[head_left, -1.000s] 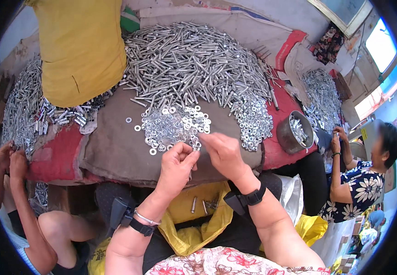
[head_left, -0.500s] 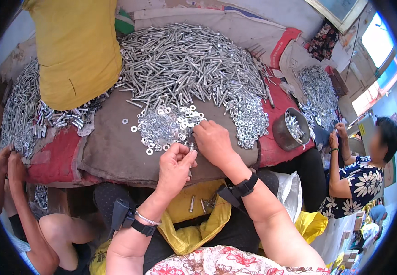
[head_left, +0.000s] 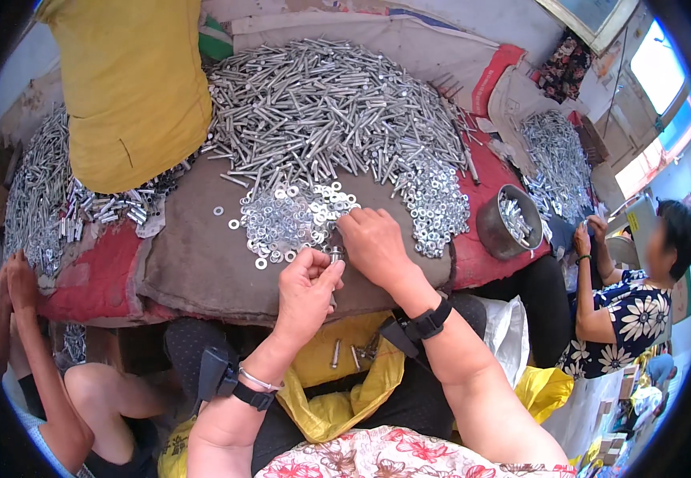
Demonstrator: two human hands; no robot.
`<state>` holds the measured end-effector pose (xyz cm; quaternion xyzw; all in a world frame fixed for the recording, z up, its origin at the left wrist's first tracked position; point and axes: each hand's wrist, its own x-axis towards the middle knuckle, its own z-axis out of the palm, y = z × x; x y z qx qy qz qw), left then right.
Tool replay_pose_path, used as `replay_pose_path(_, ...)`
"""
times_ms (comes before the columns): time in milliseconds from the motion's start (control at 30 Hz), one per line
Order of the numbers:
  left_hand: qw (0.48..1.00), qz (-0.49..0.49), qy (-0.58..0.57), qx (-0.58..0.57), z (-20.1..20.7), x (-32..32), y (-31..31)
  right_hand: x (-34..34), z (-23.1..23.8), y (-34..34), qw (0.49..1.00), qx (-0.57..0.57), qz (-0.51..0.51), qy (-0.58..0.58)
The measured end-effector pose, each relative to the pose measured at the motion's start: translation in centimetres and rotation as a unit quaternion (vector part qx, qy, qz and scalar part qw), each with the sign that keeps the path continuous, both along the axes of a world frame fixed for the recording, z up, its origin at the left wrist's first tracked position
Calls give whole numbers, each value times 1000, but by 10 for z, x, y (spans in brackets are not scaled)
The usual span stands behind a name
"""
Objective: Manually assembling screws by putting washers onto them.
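Note:
My left hand (head_left: 304, 293) is closed in a pinch round a metal bolt (head_left: 336, 253), whose top end shows above the thumb and forefinger. Just to its right, my right hand (head_left: 373, 243) reaches down at the near right edge of a pile of flat washers (head_left: 282, 219). Its fingers are pressed together, and whatever lies between them is hidden. Farther right sits a second pile of small nuts (head_left: 435, 211). Behind both spreads a large heap of long metal bolts (head_left: 321, 111). Below my hands, a yellow sack (head_left: 325, 410) lies open in my lap with a few bolts inside.
A full yellow sack (head_left: 134, 95) stands at the back left beside more metal parts (head_left: 35, 191). A metal pot (head_left: 501, 231) of parts sits at the right. One co-worker's hands (head_left: 17, 283) are at the left; another person (head_left: 616, 311) sits at the right.
My two hands stay almost in place, with the bolt still in the left. At the right, the co-worker's raised hand has shifted slightly.

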<state>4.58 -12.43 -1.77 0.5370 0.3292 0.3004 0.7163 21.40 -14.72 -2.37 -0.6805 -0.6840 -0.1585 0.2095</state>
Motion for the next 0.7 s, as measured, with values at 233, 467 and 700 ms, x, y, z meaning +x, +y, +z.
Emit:
replay_pose_path(233, 1000, 19, -1, -3, 0, -1, 3, -13, 15, -15, 982, 91, 56, 159)
replay_pose_path(467, 996, 39, 2, 78, 3, 0, 3, -17, 19, -30, 960, 88, 113, 242)
replay_pose_path(700, 957, 63, -15, 284, 2, 5, -1, -14, 32, -39, 795, -3, 124, 594)
